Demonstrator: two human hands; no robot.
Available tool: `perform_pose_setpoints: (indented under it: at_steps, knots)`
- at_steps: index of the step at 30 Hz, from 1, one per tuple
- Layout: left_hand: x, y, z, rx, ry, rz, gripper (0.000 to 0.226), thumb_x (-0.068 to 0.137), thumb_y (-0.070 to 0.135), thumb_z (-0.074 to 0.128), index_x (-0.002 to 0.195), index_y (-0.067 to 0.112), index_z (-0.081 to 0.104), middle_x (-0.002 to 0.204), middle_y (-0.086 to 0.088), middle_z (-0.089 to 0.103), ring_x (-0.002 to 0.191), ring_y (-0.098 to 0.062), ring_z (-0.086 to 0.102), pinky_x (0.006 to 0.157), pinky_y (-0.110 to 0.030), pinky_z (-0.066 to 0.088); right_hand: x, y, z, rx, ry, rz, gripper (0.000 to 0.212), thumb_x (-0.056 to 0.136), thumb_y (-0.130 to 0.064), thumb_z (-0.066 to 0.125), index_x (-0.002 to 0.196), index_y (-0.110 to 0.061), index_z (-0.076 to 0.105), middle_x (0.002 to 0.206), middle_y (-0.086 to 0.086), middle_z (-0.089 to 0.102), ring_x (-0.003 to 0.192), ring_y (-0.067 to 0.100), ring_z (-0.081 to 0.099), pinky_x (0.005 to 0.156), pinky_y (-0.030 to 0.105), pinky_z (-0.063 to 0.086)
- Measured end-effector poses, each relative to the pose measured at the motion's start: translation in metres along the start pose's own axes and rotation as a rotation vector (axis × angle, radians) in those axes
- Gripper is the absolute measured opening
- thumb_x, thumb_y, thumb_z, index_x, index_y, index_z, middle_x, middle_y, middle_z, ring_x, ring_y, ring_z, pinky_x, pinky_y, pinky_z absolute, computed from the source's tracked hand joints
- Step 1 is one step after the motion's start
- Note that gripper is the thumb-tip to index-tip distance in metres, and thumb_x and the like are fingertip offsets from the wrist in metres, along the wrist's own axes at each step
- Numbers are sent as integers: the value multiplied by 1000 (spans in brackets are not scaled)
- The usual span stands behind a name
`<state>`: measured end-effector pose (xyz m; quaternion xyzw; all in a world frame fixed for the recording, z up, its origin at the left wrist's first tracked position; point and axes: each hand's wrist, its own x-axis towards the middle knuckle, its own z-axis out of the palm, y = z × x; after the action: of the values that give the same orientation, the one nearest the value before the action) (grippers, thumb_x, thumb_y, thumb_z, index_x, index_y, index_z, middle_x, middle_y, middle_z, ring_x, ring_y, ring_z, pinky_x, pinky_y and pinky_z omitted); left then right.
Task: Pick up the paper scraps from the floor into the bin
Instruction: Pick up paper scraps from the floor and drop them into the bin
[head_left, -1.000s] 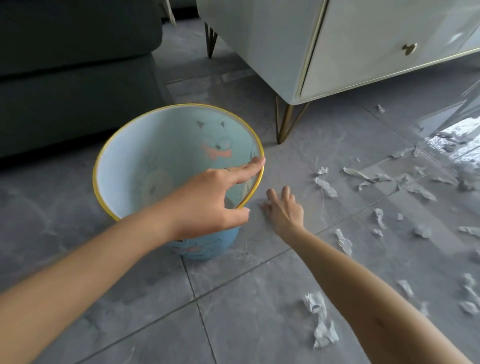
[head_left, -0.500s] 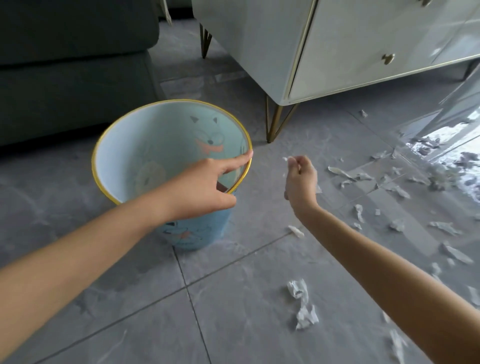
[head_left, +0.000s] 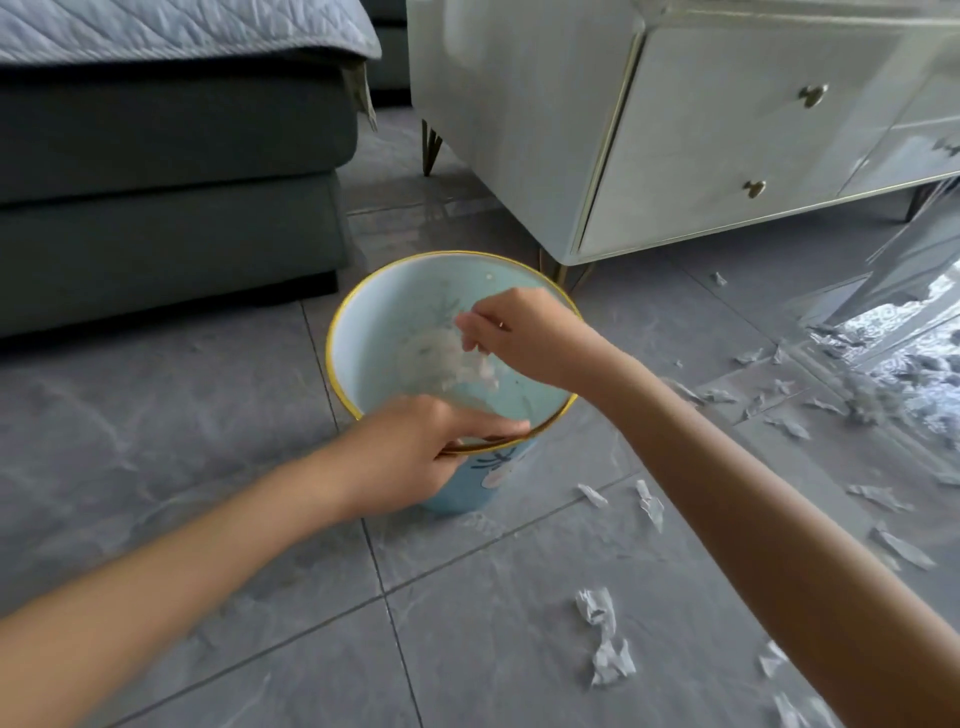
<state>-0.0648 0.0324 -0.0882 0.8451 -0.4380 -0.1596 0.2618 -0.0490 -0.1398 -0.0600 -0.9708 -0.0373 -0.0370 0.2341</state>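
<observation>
White paper (head_left: 480, 369), blurred, hangs right at the fingertips (head_left: 467, 332) of the right hand (head_left: 524, 335), directly over the open mouth of the bin (head_left: 363, 332). Those fingers point down and are bunched close together, but with the blur there's no telling whether they are pinching the paper or have let go. The right forearm reaches in from the lower right, crossing the bin's far-right rim, wrist bent so the hand droops into the opening. The bin itself stands upright on the grey tiled floor (head_left: 182, 441), pale blue with a gold rim, in the middle of the view. On its near edge the left hand (head_left: 415, 457) grips the rim, its fingers (head_left: 498, 428) curled over the top and lying along the gold band, while the left arm stretches up from the lower left corner. On the floor, two small scraps (head_left: 650, 504) lie just right of the bin's base, a crumpled strip (head_left: 605, 642) sits nearer the camera, and a wide scatter of torn pieces (head_left: 789, 427) spreads off to the right. Behind the bin, a dark sofa (head_left: 156, 208) with a quilted cover (head_left: 156, 26) sits at left, and a glossy white cabinet (head_left: 519, 130) on thin gold legs stands at right.
</observation>
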Motion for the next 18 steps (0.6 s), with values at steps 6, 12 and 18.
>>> perform_pose_setpoints:
  at_steps: [6, 12, 18]
  knots:
    - [1, -7, 2, 53, 119, 20, 57, 87, 11, 52, 128, 51, 48, 125, 12, 61, 112, -16, 58, 87, -35, 48, -22, 24, -6, 221, 177, 67, 36, 100, -33, 34, 105, -23, 68, 87, -9, 65, 72, -8, 55, 73, 10, 43]
    - [16, 5, 25, 498, 295, 79, 15, 76, 30, 66, 85, 19, 66, 67, -4, 67, 64, -32, 65, 48, -29, 40, -73, 119, 30, 448, 490, 510, 23, 91, -24, 51, 114, -23, 55, 106, 1, 60, 93, 15, 57, 76, 25, 38]
    - [25, 18, 43, 554, 354, 144, 12, 67, 29, 61, 68, 17, 63, 49, 0, 58, 43, -27, 58, 43, -19, 23, -150, 172, 111, 180, -59, 1122, 89, 79, -67, 50, 148, -24, 13, 152, 23, 13, 142, 35, 9, 113, 47, 13]
